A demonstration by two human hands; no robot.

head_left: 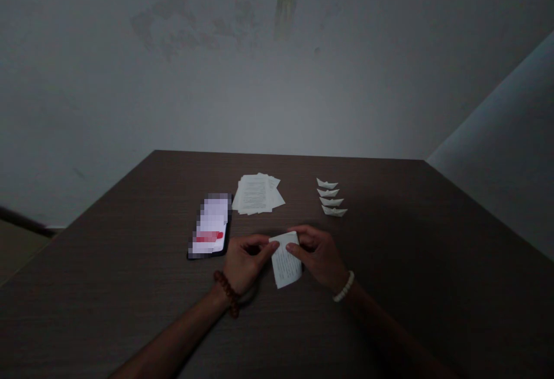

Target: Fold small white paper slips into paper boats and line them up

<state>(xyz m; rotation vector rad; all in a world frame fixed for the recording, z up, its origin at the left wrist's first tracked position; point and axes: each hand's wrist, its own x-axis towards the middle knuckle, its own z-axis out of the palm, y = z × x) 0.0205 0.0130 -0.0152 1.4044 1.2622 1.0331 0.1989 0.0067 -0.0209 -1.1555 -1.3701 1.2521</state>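
A folded sheet of printed paper (285,265) is held between both hands, just above the front middle of the table. My left hand (246,261) pinches its upper left edge between thumb and fingers. On the other side, my right hand (321,255) grips the upper right corner, its thumb lying on the printed face. The fingers behind the paper are partly hidden. Beyond my right hand, several small folded paper boats (331,201) stand in a column. A loose stack of printed sheets (256,194) lies beyond my left hand.
A phone (210,226) with a lit, blurred screen lies left of my left hand, close to it. All of this rests on a dark wood-grain table (130,240). Behind the table's far edge rises a grey wall (277,90) with stained patches.
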